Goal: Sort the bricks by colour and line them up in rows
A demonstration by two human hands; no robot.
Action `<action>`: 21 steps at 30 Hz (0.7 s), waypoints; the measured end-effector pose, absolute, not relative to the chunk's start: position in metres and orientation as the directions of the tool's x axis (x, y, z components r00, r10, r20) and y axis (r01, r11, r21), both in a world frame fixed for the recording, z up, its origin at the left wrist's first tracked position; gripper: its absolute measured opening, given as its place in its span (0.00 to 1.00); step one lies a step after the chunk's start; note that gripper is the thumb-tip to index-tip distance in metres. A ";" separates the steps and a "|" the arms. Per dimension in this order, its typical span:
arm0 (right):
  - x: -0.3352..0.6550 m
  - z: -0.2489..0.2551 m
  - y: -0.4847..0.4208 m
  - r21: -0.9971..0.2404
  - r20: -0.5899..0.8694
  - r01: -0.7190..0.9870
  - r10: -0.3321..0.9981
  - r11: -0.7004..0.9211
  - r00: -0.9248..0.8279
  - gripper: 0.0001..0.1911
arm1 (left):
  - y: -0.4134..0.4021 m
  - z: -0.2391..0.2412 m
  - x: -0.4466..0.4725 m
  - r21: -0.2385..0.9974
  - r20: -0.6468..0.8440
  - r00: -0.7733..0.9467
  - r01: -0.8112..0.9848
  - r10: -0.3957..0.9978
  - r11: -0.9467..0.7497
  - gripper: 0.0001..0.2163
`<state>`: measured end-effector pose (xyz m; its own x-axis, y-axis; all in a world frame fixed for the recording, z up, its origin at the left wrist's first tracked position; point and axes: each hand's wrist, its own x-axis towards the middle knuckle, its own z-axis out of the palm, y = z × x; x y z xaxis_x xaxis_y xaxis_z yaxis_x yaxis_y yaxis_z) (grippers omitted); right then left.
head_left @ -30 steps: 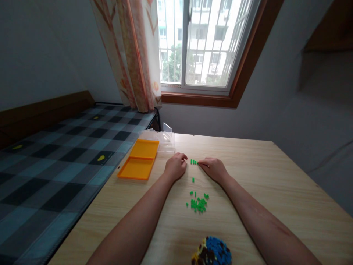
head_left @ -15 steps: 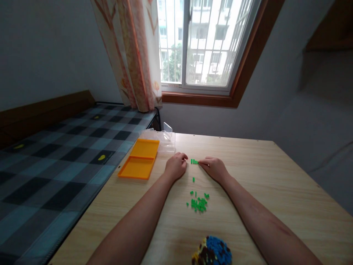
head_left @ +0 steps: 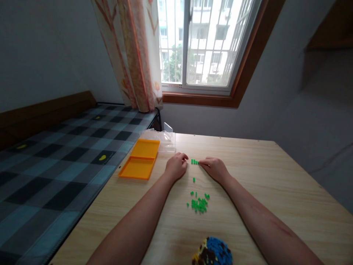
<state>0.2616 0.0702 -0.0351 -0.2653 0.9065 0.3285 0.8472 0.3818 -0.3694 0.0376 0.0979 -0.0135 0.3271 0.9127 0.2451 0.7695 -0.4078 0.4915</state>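
Observation:
A short row of small green blocks (head_left: 194, 162) stands on the light wooden table (head_left: 248, 162) between my two hands. At the row's right end, my right hand (head_left: 215, 168) has its fingertips pressed together on the end block, which they partly hide. My left hand (head_left: 176, 165) rests on the table just left of the row, fingers loosely bent and apart, with nothing visible in them. Nearer to me lies a single green block (head_left: 193, 179). Below it is a loose pile of green blocks (head_left: 199, 204), with a few pieces scattered around it.
An orange two-part tray (head_left: 138, 168) lies open at the left, before clear plastic containers (head_left: 167, 143). A fuzzy blue, brown and yellow object (head_left: 216, 250) sits at the near edge. A bed with a checked cover (head_left: 68, 165) adjoins the table's left side.
The view has shifted very slightly. Both hands and the green blocks stay in place.

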 end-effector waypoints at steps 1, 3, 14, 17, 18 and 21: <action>0.261 -0.035 0.070 -0.363 0.328 0.851 0.907 0.380 -0.265 0.12 | 0.098 -0.014 0.038 0.493 0.244 0.326 0.769 0.913 -0.407 0.10; 0.261 -0.036 0.071 -0.353 0.331 0.856 0.906 0.378 -0.263 0.12 | 0.098 -0.014 0.038 0.495 0.245 0.323 0.769 0.914 -0.404 0.10; 0.262 -0.035 0.071 -0.366 0.333 0.849 0.905 0.382 -0.264 0.12 | 0.099 -0.014 0.037 0.499 0.254 0.327 0.762 0.910 -0.413 0.10; 0.262 -0.035 0.071 -0.388 0.331 0.842 0.909 0.376 -0.254 0.12 | 0.099 -0.014 0.037 0.498 0.254 0.327 0.763 0.910 -0.413 0.10; 0.262 -0.034 0.070 -0.396 0.332 0.837 0.909 0.377 -0.252 0.12 | 0.099 -0.014 0.037 0.498 0.254 0.327 0.762 0.910 -0.413 0.10; 0.261 -0.033 0.068 -0.438 0.349 0.805 0.901 0.401 -0.258 0.12 | 0.099 -0.014 0.037 0.501 0.252 0.324 0.762 0.912 -0.410 0.10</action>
